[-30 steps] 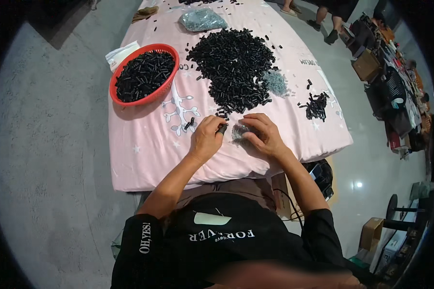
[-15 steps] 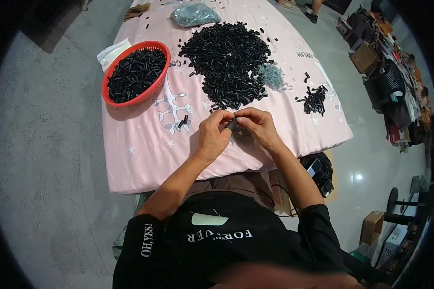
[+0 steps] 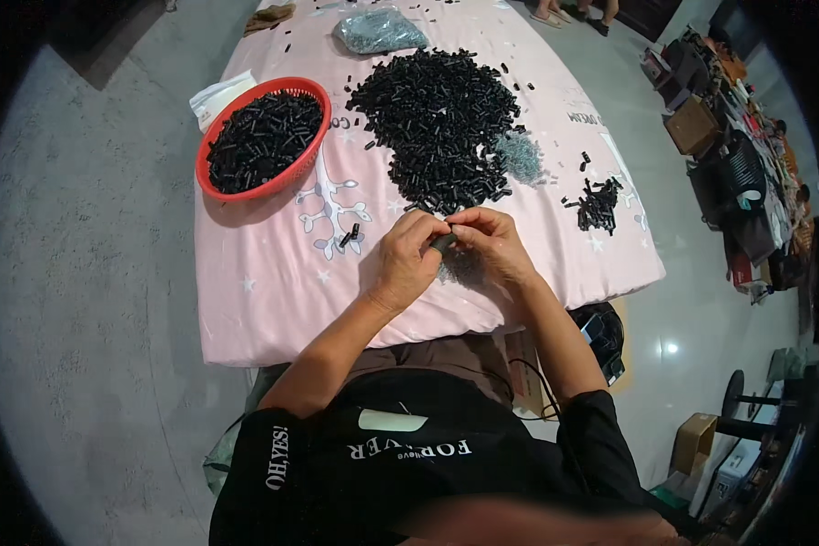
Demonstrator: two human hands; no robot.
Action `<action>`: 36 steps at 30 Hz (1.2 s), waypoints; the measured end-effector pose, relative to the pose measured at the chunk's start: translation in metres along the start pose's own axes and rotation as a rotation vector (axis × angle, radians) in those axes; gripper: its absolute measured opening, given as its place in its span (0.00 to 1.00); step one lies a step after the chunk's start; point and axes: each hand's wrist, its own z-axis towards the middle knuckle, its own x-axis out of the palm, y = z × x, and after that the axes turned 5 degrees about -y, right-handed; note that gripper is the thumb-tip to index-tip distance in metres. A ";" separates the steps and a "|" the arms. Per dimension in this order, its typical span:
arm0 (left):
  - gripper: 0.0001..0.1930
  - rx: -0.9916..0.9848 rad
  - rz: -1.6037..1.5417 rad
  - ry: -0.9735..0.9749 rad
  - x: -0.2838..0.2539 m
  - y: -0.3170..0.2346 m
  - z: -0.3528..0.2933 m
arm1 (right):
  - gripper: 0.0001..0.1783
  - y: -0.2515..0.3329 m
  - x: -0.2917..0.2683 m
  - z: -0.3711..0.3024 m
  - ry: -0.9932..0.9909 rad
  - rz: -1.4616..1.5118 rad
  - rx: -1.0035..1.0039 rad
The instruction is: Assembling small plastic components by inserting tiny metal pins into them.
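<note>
My left hand (image 3: 405,262) and my right hand (image 3: 498,247) meet fingertip to fingertip over the near part of the bed-like padded surface. Both are closed in a pinch; whatever sits between the fingertips is too small and covered to make out. A dark olive sleeve (image 3: 442,243) seems to wrap my left thumb. Just beyond the fingers spreads a large heap of short black tube-like pieces (image 3: 437,118). Beneath my hands lies a small scatter of clear-grey bits (image 3: 464,267), partly hidden. Two loose black pieces (image 3: 349,236) lie left of my left hand.
A red plastic basket (image 3: 324,136) full of black pieces stands at the left edge. Right of the heap are a grey pile of tiny parts (image 3: 520,158) and a smaller black pile (image 3: 598,205). Farther back lies a clear bag (image 3: 380,31). Clutter (image 3: 746,164) lines the right side.
My hands stay pinched together with only slight finger movement. The whole view has shifted a little; the piles and basket keep their places on the pink cloth.
</note>
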 end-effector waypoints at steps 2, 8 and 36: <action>0.14 -0.052 -0.040 0.030 -0.003 -0.002 0.003 | 0.07 0.003 0.000 0.000 -0.015 0.032 0.005; 0.09 -0.175 0.052 -0.085 -0.022 0.023 0.005 | 0.10 0.003 -0.015 0.008 -0.083 0.150 -0.043; 0.12 -0.090 0.310 0.166 -0.014 0.031 -0.004 | 0.08 -0.014 -0.031 0.016 -0.052 0.164 -0.079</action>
